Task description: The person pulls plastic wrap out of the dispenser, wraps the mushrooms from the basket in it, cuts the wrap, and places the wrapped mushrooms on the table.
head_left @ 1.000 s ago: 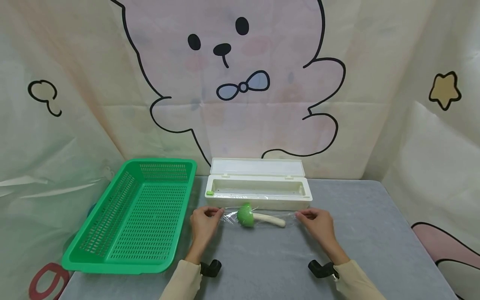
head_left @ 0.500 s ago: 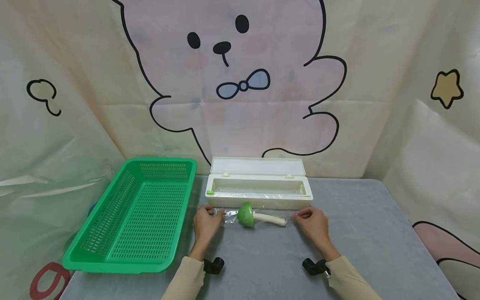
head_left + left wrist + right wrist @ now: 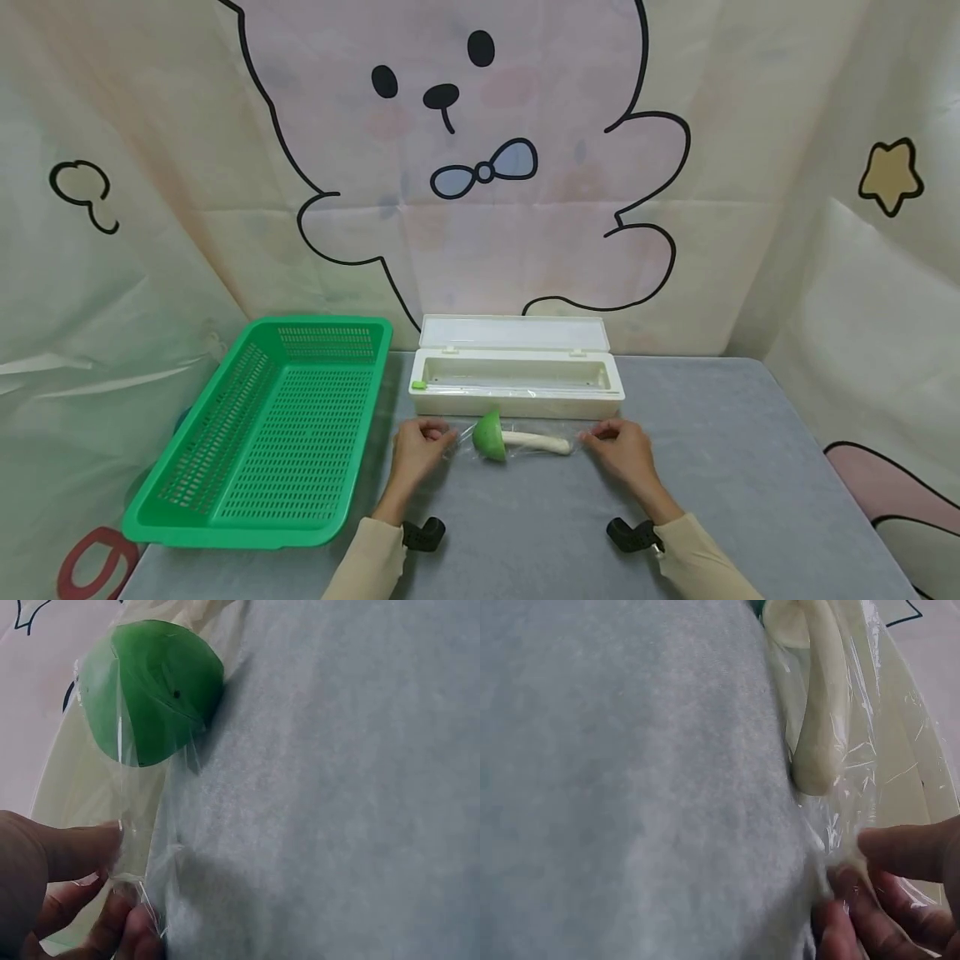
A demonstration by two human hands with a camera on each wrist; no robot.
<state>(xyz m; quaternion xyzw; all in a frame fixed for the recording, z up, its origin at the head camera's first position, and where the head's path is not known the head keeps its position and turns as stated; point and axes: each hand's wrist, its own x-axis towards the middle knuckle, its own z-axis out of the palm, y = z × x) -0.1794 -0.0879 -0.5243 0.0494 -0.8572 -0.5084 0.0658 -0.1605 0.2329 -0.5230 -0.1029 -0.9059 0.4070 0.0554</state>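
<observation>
A toy mushroom (image 3: 490, 437) with a green cap and a long white stem lies wrapped in clear plastic film, cap to the left. In the left wrist view the cap (image 3: 154, 690) shows through the wrap. My left hand (image 3: 415, 458) pinches the gathered film (image 3: 129, 806) just beyond the cap, between thumb and fingers. At the other side, my right hand (image 3: 622, 450) pinches the film's end past the tip of the stem (image 3: 821, 727). Crinkles run through the wrap near both hands. Directly behind is a white film dispenser box (image 3: 517, 407), its lid raised.
To the left stands a large green mesh basket (image 3: 360, 467) with slotted walls and floor. The box carries a small green slider (image 3: 419, 385) at its left front. A grey cloth (image 3: 690, 417) covers the table, and a printed curtain (image 3: 480, 250) hangs behind it.
My right hand has moved left, closer to the stem's end. The left hand has shifted slightly right and toward me, and the wrapped mushroom has turned a little.
</observation>
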